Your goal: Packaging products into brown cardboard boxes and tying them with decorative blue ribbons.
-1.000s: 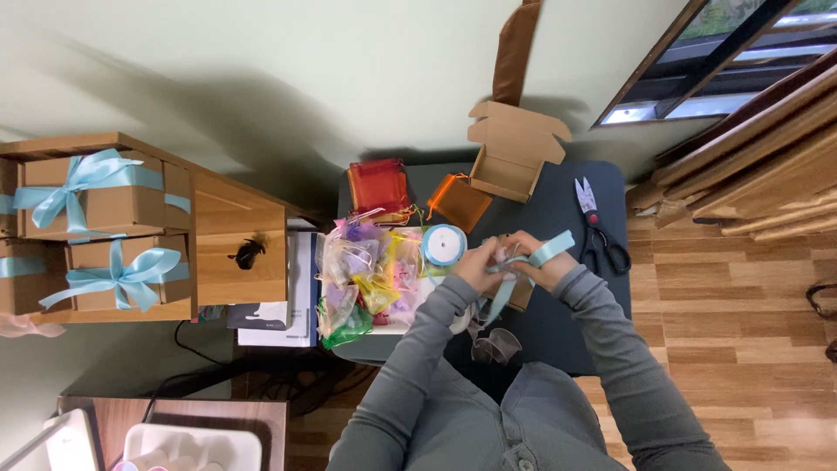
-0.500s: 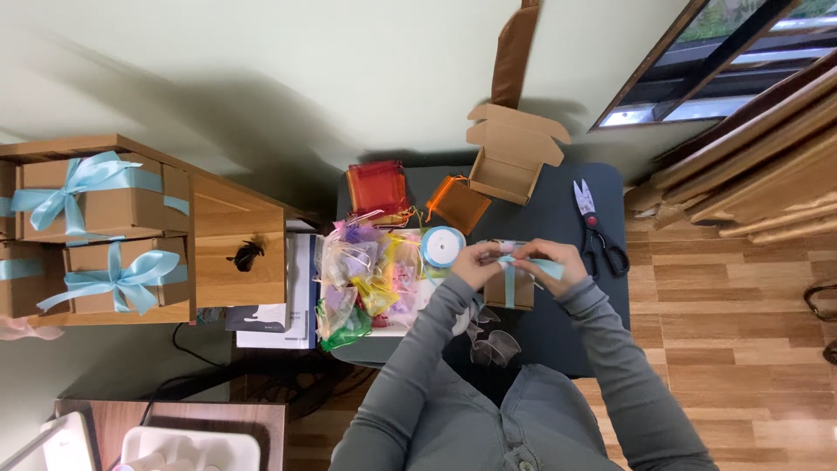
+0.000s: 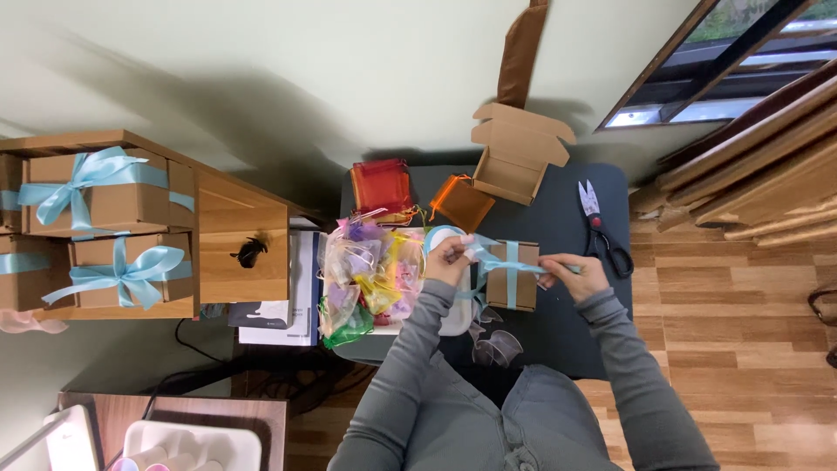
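The left hand [image 3: 451, 259] and right hand [image 3: 571, 275] each pinch an end of a blue ribbon [image 3: 506, 264], stretched over a small brown box [image 3: 511, 288] on the dark table [image 3: 558, 336], scissors [image 3: 600, 228] nearby.

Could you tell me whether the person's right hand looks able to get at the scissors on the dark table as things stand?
Probably yes. The scissors lie in the open just beyond the right hand, with bare table between them, but that hand is pinching the light blue ribbon.
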